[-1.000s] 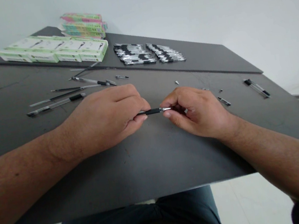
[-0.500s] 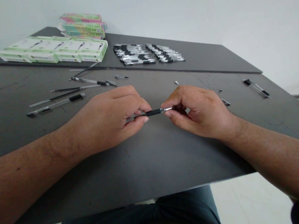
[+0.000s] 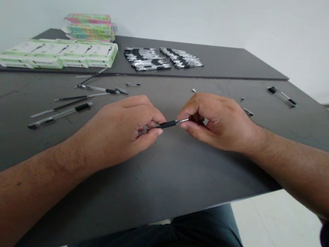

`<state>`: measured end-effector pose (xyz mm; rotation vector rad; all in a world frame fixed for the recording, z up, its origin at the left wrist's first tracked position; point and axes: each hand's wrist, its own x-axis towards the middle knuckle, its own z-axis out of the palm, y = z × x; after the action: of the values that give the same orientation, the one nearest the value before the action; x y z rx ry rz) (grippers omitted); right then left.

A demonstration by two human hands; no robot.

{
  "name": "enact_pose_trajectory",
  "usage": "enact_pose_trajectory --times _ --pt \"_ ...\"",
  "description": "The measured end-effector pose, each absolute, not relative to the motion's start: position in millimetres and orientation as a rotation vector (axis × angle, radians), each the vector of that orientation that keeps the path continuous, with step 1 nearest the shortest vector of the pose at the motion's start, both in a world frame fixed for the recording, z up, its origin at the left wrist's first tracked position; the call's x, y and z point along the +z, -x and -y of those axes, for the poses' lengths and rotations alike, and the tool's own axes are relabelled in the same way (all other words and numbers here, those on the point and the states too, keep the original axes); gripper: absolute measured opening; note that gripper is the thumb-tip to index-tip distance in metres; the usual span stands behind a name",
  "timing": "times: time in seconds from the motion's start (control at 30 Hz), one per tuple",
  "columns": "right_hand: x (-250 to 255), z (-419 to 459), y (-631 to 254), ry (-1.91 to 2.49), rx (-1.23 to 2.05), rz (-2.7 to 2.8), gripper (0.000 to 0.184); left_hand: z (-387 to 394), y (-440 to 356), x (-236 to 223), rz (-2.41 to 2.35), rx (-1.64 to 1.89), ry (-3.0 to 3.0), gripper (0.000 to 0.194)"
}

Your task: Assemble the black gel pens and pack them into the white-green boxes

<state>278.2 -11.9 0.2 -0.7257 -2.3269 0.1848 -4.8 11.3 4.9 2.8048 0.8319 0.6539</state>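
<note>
Your left hand (image 3: 122, 130) pinches pen (image 3: 169, 124); your right hand (image 3: 223, 123) pinches its metal end. Beyond pen: finished-looking pen piles (image 3: 182, 57), small cone (image 3: 194, 90) loose, unfitted.

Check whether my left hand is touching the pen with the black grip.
Touching. The head view shows your left hand pinching the pen between thumb and fingers, close to its black grip.

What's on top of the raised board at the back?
On the board: green-white boxes, coloured packs and pens in two groups. What lies under them is covered.
</note>
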Motion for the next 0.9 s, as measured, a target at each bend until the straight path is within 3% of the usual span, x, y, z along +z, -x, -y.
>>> enact_pose_trajectory --times 0.7,0.9 --pt "7 10 -294 0.908 0.259 2.151 0.006 -16 6 5 -0.932 0.636 -2.707 0.024" --pt "39 -20 -354 1.442 0.049 1.912 0.01 -18 8 2 -0.925 0.689 -2.724 0.023"
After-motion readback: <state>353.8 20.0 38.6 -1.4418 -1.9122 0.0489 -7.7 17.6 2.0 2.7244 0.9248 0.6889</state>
